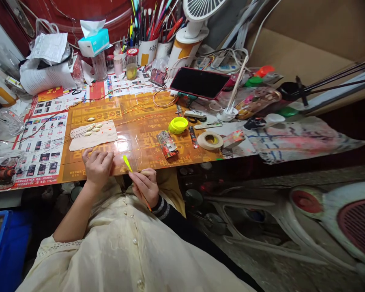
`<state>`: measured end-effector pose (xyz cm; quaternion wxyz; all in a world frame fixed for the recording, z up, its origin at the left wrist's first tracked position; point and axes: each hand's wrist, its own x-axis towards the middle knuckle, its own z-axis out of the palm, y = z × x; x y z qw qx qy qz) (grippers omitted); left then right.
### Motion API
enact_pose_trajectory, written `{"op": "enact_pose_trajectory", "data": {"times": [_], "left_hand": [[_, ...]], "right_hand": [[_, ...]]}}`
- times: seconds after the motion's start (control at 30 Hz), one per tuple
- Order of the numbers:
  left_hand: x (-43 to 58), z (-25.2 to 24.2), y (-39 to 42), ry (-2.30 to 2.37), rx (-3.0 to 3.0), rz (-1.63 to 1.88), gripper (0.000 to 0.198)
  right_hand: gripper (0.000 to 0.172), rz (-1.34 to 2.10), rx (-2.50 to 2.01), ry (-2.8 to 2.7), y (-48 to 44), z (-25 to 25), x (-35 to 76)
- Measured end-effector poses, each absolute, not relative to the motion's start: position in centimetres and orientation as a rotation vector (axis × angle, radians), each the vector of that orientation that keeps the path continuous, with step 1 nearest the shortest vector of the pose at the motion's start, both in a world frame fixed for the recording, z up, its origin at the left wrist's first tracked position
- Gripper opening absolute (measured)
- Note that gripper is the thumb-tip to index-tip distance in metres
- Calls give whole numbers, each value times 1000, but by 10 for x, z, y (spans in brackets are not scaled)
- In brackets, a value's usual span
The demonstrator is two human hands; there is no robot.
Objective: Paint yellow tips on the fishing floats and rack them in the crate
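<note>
My right hand [144, 187] pinched shut on thin yellow-tipped stick [127, 163], just above table edge. My left hand [97, 168] half-curled, holding nothing, resting on glossy orange tabletop [146, 142], just below pale cloth [93, 136].

Red panel [79, 16], beige wall [304, 36] (right), blue crate [9, 247]

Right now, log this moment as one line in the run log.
left hand: resting on orange printed sheet | right hand: holding neon-yellow-tipped slim stick | nearby: beige cloth, pale oval pieces
</note>
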<state>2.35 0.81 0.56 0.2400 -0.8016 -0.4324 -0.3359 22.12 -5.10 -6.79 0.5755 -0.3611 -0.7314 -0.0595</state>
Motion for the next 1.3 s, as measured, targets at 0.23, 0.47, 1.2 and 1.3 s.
{"op": "enact_pose_trajectory", "data": {"times": [0.23, 0.47, 1.2, 1.3], "left_hand": [[17, -1, 9, -1218, -2230, -958, 17], [17, 0, 8, -1213, -2229, -948, 17], [9, -4, 6, -1240, -2217, -982, 17], [7, -4, 5, -1244, -2211, -983, 17]], "right_hand": [[57, -162, -923, -1743, -51, -70, 215], [60, -179, -952, -1753, -51, -68, 214], [56, -157, -866, -1792, -51, -72, 210], [56, -154, -878, -1812, -51, -73, 205]]}}
